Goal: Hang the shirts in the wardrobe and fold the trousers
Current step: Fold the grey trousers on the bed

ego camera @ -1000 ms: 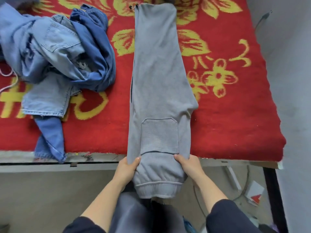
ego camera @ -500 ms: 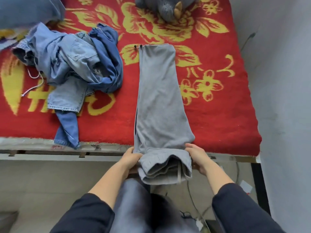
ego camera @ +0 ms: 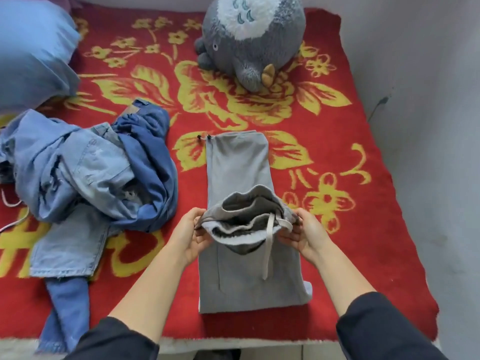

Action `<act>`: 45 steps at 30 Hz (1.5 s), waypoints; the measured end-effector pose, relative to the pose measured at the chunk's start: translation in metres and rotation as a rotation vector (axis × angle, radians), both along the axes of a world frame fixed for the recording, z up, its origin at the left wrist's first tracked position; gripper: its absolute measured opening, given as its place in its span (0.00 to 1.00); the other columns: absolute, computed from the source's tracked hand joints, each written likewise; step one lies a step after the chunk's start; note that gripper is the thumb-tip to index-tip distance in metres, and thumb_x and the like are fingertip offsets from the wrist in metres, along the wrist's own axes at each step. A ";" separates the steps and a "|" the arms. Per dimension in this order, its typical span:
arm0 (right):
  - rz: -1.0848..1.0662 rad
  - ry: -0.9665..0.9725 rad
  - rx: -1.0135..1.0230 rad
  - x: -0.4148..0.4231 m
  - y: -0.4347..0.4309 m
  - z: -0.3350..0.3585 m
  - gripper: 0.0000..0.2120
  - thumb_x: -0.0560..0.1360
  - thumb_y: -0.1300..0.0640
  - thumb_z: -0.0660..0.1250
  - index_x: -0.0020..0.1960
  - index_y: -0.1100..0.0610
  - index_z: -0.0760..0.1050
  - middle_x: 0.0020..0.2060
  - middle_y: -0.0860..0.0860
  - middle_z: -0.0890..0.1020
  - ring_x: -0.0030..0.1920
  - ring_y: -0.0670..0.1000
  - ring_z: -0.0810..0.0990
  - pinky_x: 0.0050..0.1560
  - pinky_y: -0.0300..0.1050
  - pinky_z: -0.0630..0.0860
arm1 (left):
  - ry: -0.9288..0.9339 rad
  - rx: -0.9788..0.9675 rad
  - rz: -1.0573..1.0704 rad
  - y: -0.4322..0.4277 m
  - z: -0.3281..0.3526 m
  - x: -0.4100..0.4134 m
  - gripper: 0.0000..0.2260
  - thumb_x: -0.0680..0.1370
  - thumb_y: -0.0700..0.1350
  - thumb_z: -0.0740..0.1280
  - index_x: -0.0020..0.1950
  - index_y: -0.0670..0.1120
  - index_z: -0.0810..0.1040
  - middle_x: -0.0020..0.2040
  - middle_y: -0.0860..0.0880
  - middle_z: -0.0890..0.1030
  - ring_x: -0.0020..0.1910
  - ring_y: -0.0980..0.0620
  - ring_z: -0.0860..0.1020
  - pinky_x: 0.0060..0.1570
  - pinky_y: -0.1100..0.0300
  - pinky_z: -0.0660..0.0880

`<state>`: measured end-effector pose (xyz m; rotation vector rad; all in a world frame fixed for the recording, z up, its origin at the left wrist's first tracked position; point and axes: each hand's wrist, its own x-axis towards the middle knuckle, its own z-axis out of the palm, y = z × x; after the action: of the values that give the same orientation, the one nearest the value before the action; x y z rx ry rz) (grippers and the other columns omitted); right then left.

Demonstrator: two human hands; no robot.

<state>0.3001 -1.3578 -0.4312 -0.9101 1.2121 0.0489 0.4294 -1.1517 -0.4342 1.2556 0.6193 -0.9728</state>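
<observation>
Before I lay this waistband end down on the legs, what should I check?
1. Grip of left hand on waistband: ok.
2. Grip of right hand on its other side: ok.
3. Legs of grey trousers flat, straight on blanket: ok.
4. Loose drawstring tucked away: not ok, it dangles over the fabric.
5. Clearance from denim pile: ok, apart.
6. Layers aligned under the fold: cannot tell.
</observation>
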 end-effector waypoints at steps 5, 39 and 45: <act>0.008 0.013 -0.062 0.084 -0.036 -0.011 0.10 0.76 0.56 0.58 0.43 0.57 0.76 0.30 0.55 0.81 0.27 0.53 0.81 0.30 0.44 0.79 | 0.004 0.004 0.024 -0.045 -0.011 0.078 0.10 0.75 0.42 0.63 0.34 0.43 0.74 0.28 0.48 0.73 0.27 0.53 0.73 0.24 0.64 0.76; 1.648 0.158 -1.318 -0.048 -0.002 -0.169 0.34 0.79 0.50 0.61 0.79 0.48 0.45 0.78 0.51 0.47 0.78 0.55 0.45 0.76 0.49 0.43 | -1.444 0.873 -1.622 0.011 -0.166 -0.063 0.27 0.77 0.42 0.56 0.77 0.47 0.59 0.76 0.40 0.57 0.76 0.41 0.57 0.73 0.48 0.58; 1.745 0.127 -1.040 -0.036 -0.015 -0.129 0.21 0.81 0.52 0.57 0.74 0.49 0.62 0.74 0.52 0.64 0.74 0.54 0.62 0.70 0.48 0.61 | -1.086 0.688 -1.760 0.008 -0.138 -0.056 0.26 0.83 0.50 0.54 0.79 0.52 0.47 0.79 0.44 0.46 0.78 0.45 0.44 0.75 0.53 0.45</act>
<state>0.2641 -1.3725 -0.5603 -2.6685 0.1028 0.9286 0.3734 -1.1440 -0.5720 2.6591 -1.4193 -1.1215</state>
